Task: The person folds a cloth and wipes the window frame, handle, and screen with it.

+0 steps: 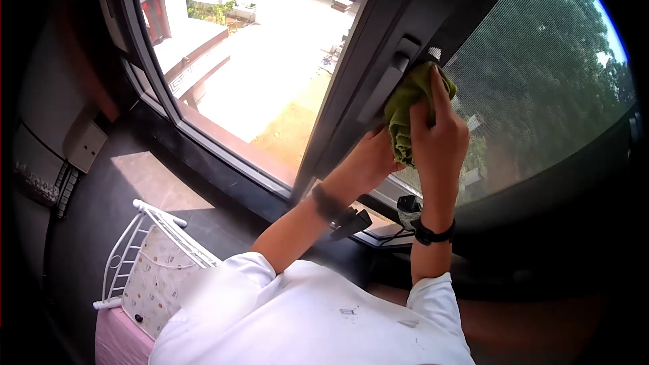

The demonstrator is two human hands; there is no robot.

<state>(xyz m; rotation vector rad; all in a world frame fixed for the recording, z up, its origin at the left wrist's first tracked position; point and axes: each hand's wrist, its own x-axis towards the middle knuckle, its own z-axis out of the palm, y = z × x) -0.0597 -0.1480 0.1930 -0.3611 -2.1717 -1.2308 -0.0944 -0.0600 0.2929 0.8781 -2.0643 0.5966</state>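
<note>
A crumpled green cloth (407, 108) lies against the dark window frame (351, 94), right beside the window handle (387, 84). My right hand (439, 132) grips the cloth from the right, its index finger stretched up along the cloth's top. Lower down, my left hand (368, 162) is at the cloth's bottom edge, its fingertips partly hidden behind the cloth and seemingly closed on it. Both wrists wear dark bands. To the right of the cloth stretches the mesh screen (541, 81).
A white metal bed frame (125, 263) with a patterned cushion (162, 270) and pink bedding (122, 338) stands at lower left. The dark sill (209, 162) runs below the window. A small dark device (409, 206) with a cable sits near my right wrist.
</note>
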